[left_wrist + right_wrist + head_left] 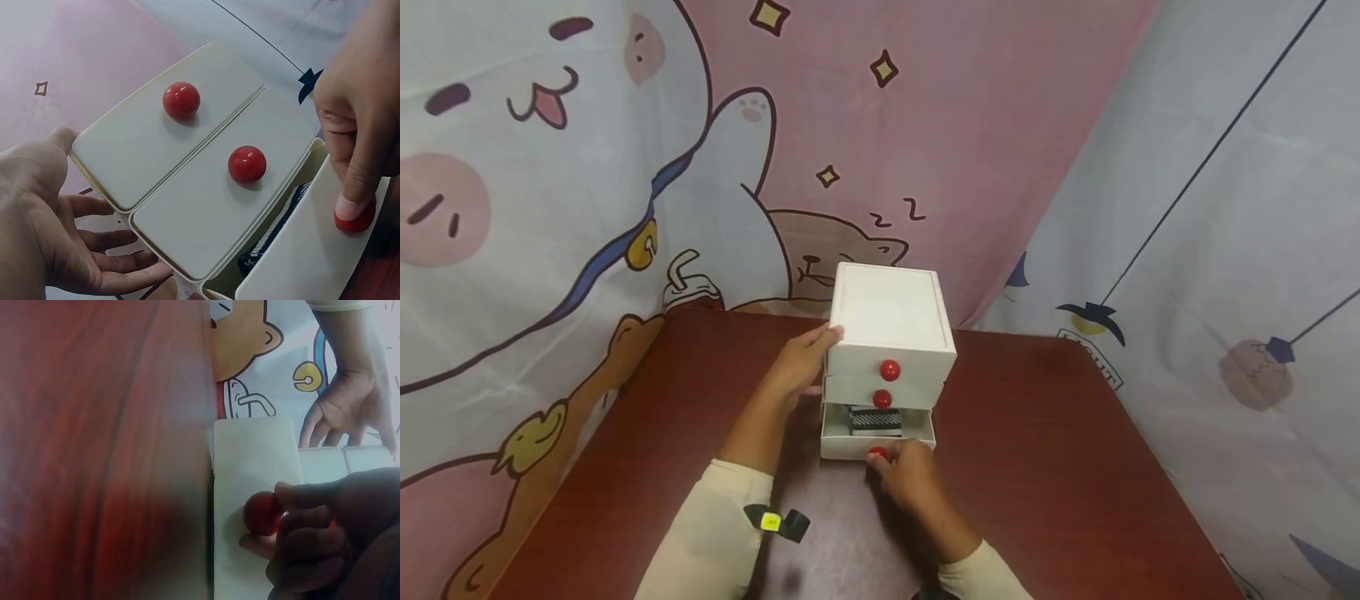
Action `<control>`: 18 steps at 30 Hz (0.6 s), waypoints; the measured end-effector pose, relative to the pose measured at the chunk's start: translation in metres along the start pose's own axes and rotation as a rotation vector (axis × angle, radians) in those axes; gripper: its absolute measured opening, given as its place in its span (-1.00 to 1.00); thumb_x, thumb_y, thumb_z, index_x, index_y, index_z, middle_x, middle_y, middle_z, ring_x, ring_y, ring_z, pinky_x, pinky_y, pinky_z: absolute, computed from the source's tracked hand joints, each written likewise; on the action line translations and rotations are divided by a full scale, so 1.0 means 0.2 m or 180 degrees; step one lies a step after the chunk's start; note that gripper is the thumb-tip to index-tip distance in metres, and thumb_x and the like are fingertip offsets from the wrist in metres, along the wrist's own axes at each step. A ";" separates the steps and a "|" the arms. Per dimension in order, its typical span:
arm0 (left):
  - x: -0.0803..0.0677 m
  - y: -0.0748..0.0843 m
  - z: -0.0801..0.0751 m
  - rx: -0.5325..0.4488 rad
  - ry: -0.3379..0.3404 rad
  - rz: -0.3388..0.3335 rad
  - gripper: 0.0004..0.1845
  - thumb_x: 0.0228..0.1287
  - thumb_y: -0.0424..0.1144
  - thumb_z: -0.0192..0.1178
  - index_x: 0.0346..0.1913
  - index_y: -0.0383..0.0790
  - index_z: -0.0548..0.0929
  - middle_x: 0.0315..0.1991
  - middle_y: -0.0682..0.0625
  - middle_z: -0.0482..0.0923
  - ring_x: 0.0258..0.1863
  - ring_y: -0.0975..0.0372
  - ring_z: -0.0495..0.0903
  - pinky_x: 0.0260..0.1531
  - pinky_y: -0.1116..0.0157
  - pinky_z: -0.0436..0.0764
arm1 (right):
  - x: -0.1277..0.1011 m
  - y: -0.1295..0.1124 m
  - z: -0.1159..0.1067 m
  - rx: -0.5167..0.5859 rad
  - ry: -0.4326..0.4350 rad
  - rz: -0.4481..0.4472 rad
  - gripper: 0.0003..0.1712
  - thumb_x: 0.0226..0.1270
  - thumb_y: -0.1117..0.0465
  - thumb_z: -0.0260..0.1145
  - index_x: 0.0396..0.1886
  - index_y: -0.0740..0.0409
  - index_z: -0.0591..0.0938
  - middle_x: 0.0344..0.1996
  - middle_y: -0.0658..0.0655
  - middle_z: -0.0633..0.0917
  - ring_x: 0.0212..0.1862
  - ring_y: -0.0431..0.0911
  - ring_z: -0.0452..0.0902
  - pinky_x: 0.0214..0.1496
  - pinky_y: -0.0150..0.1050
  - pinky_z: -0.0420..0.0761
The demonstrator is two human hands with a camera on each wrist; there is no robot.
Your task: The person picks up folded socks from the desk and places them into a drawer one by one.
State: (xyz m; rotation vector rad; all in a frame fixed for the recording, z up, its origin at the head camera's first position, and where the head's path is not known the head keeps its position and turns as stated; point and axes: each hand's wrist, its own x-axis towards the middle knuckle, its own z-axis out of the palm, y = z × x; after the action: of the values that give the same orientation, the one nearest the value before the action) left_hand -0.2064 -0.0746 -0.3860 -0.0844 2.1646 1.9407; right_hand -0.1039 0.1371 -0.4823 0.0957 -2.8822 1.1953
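A small white three-drawer chest (891, 317) with red ball knobs stands at the middle of the red-brown table (1045, 467). Its bottom drawer (850, 446) is pulled part way out. Inside lies a black-and-white striped thing (875, 419), also visible in the left wrist view as a striped thing (275, 234). My right hand (891, 461) pinches the bottom knob (355, 220) between its fingers (306, 534). My left hand (808, 357) rests flat with straight fingers (119, 269) against the chest's left side. The top knob (181, 100) and middle knob (247, 164) are free.
A cartoon-printed curtain (587, 167) hangs close behind and to both sides of the table. The table's left edge (580, 450) and right edge (1157, 467) lie near it. A black strap with a yellow tag (772, 522) sits on my left sleeve.
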 end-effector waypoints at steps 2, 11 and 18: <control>0.00 0.00 0.00 0.0019 0.0002 -0.0007 -0.20 0.60 0.34 0.10 0.73 0.11 0.30 0.53 -0.27 0.50 0.47 -0.16 0.53 0.28 -0.29 0.69 | 0.01 0.00 0.00 -0.0013 -0.0038 0.0043 -0.54 0.48 0.11 0.50 -0.65 0.18 0.72 -0.84 -0.12 0.53 -0.66 -0.27 0.40 -0.59 -0.34 0.35; 0.01 0.00 0.00 -0.0025 0.0003 0.0018 -0.20 0.58 0.36 0.11 0.72 0.12 0.32 0.52 -0.27 0.49 0.47 -0.17 0.53 0.29 -0.32 0.67 | 0.09 0.01 -0.02 -0.0104 -0.0057 -0.0013 -0.56 0.49 0.11 0.49 -0.63 0.15 0.71 -0.81 -0.08 0.56 -0.63 -0.23 0.44 -0.55 -0.30 0.40; 0.02 0.00 0.00 -0.0024 0.0023 -0.0015 -0.21 0.59 0.34 0.11 0.72 0.12 0.32 0.56 -0.26 0.47 0.51 -0.18 0.50 0.29 -0.35 0.66 | 0.14 0.01 0.00 -0.0297 0.0058 -0.0074 -0.48 0.47 0.09 0.51 -0.71 0.03 0.58 -0.75 -0.13 0.42 -0.54 -0.18 0.36 -0.51 -0.28 0.35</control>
State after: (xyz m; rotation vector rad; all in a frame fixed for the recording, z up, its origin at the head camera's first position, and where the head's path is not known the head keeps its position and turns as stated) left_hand -0.2092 -0.0737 -0.3869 -0.0977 2.1598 1.9491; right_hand -0.1326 0.1378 -0.4824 0.1156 -2.9069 1.0508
